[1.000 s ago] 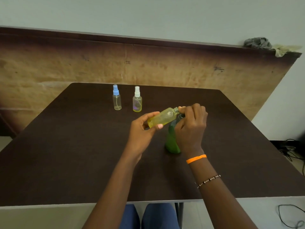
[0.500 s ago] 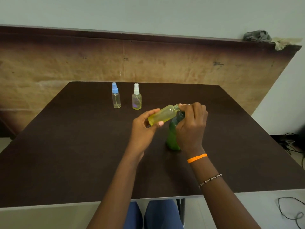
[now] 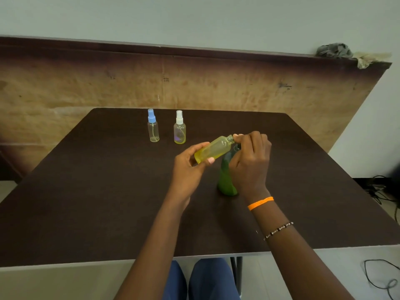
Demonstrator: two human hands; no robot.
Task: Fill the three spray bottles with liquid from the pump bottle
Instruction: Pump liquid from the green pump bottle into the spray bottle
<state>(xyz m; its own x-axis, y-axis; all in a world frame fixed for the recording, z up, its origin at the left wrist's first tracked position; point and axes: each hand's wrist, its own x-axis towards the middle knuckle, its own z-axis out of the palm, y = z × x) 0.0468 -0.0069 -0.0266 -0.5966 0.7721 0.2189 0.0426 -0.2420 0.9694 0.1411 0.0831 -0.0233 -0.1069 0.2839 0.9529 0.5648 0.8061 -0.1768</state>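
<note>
A dark brown bench (image 3: 86, 202) filled most of the view, with a worn wooden panel (image 3: 194, 83) standing along the wall behind its far edge. On the panel's top right end lay a crumpled grey cloth (image 3: 332, 50). Black cables (image 3: 381, 276) trailed on the floor to the right of the bench.

Near the bench's middle stood the green pump bottle (image 3: 226, 178), upright, its top hidden behind the right hand (image 3: 251, 163). That hand's grip was curled over the pump head, fingertips at the mouth of the uncapped spray bottle (image 3: 214, 149); whether it clasped the pump itself or only pressed on it could not be told. An orange wristband (image 3: 260, 203) and a beaded bracelet (image 3: 279, 230) sat on the right wrist.

The left hand (image 3: 188, 172) held the uncapped spray bottle by its lower end, thumb and fingers wrapped round it. The bottle was tilted, with its open neck raised toward the right and meeting the pump's outlet above the green bottle. It looked yellowish, partly filled.

Toward the far edge stood two capped spray bottles, upright and near each other: the blue-capped spray bottle (image 3: 153, 126), clear with little inside, and just to its right the white-capped spray bottle (image 3: 179, 128), holding some yellow liquid.
</note>
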